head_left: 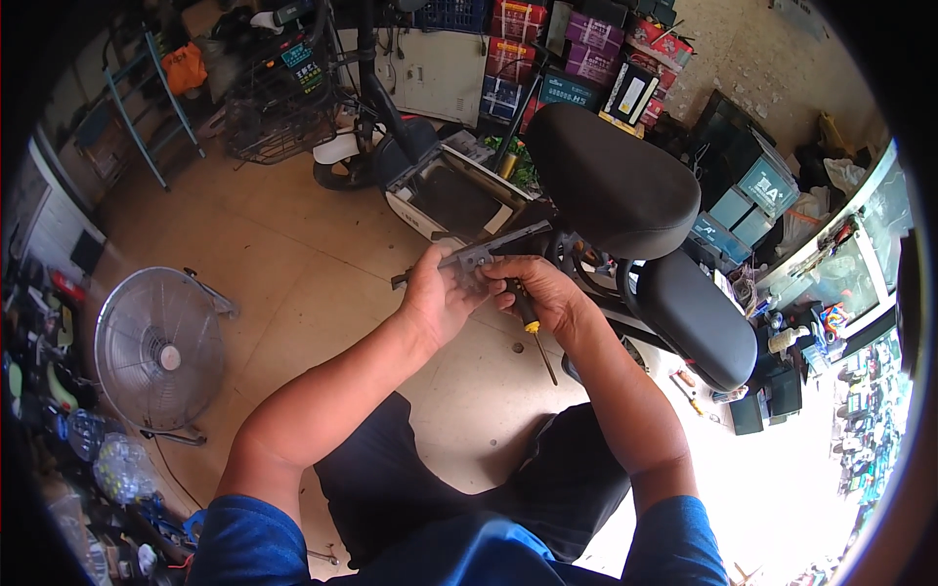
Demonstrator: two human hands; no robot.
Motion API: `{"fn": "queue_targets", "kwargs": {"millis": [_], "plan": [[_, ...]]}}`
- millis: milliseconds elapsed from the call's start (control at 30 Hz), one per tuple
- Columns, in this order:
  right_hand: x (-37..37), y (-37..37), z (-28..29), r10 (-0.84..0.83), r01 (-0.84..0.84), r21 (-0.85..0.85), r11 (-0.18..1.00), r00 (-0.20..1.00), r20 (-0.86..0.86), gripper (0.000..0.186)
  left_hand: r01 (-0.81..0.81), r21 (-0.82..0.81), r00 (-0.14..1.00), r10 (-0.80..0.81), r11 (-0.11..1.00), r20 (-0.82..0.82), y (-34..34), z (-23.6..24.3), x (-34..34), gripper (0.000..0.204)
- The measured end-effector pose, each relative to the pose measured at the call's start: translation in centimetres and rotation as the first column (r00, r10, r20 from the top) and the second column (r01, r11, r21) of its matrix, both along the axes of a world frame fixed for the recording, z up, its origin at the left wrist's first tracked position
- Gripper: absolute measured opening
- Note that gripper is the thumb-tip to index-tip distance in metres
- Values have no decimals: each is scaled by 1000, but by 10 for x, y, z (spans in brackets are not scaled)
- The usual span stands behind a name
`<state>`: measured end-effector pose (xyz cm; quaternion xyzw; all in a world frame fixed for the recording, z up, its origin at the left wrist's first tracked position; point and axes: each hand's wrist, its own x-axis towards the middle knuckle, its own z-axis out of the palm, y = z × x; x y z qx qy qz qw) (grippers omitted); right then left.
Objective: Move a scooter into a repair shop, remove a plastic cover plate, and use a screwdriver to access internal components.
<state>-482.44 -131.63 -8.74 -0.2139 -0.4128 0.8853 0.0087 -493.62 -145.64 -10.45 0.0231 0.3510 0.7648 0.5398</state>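
Observation:
In front of the scooter, my left hand [437,301] is closed around a long dark bracket [510,237] with a flat plate part at its middle. The bracket slants up to the right, and its other end sticks out left of my palm. My right hand [550,291] grips a screwdriver [530,320] with a black and yellow handle, its shaft pointing down toward the floor. The thumb and forefinger of that hand also touch the bracket's plate. Just beyond my hands stands the electric scooter with its black seat [616,176] and an uncovered footboard compartment [459,190].
A round floor fan [161,352] stands at the left. Stacked battery boxes [591,49] line the back wall, with more boxes [747,195] to the right. A blue ladder-like frame [147,107] is at the far left. Tools [687,391] lie on the floor at the right.

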Motion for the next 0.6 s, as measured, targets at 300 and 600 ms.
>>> {"fn": "queue_targets", "kwargs": {"millis": [300,600], "plan": [[-2,-6,3,-42,40,-40,998,999,-30,9,0,58,1000,-1,998,10,-2,2,-3,50],[1,-16,3,-216,198,371,907,976,8,15,-80,67,994,75,995,73,3,-4,-4,50]]}}
